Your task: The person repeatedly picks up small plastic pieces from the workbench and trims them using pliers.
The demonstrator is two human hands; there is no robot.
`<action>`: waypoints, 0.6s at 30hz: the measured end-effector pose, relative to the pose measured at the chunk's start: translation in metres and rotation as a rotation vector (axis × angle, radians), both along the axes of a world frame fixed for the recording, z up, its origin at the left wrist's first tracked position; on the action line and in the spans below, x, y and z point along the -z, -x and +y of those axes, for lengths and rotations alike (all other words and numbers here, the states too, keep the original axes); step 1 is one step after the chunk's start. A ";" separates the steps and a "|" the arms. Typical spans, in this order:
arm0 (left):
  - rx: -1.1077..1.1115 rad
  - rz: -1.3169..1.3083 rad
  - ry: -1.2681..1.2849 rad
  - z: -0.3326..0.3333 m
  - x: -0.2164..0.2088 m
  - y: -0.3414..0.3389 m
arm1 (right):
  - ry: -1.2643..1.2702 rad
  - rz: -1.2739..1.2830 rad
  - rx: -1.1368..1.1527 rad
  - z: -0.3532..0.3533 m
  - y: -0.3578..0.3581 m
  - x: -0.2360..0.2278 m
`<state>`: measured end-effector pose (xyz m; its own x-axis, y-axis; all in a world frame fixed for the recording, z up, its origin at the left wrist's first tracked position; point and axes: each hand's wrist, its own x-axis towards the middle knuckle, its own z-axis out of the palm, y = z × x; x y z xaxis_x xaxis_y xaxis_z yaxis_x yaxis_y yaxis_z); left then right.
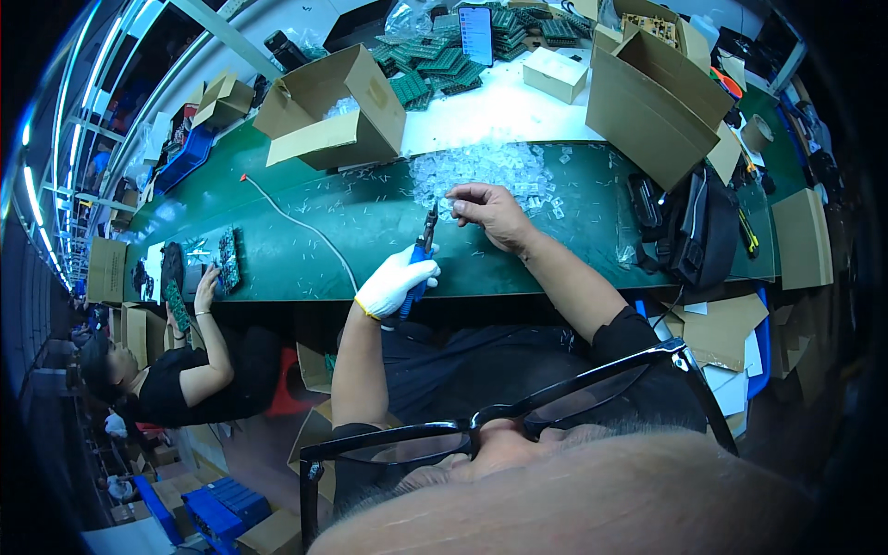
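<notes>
"Around the middle of the view, what does the left hand (396, 285) have?"

"Pliers (426, 242). The white-gloved fingers are wrapped about the handles, just over the table's front edge."

"How do they look?"

"Blue grips, with a dark, narrow metal head. It's too small to tell whether the tips meet."

"Which way do they point?"

"Head away from the person, grips toward the body. The long axis runs steeply up the picture, leaning slightly right."

"And the right hand (497, 217)?"

"Bare, just right of the pliers' head, fingers curled and thumb near them. I can't tell whether they pinch anything."

"What's beside it?"

"A heap of small clear pieces (499, 171), loosely piled, with thin slivers (365, 176) strewn over the green table (296, 259). A pale cord (319, 233) with an orange tip curves across on the left."

"Farther out?"

"A cardboard box (379, 102) left of the heap, a taller one (643, 129) to the right, and a black bag (694, 236) by that. Behind are stacked green circuit boards (444, 65), a lit phone (476, 35) and a small white box (555, 76)."

"And the room?"

"At far left a co-worker (208, 370) in black sits handling a board, and strip lights (35, 194) line the edge."
</notes>
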<state>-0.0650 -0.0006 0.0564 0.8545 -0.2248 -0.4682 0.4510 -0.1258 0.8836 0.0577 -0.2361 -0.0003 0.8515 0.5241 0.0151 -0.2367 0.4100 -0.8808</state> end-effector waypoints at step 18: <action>0.061 0.016 0.005 -0.007 0.001 -0.003 | 0.006 -0.001 -0.008 -0.004 0.005 -0.002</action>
<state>-0.0623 -0.0072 0.0558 0.8315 -0.2789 -0.4804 0.4568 -0.1487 0.8771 0.0525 -0.2396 0.0017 0.8474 0.5309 0.0128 -0.2387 0.4024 -0.8838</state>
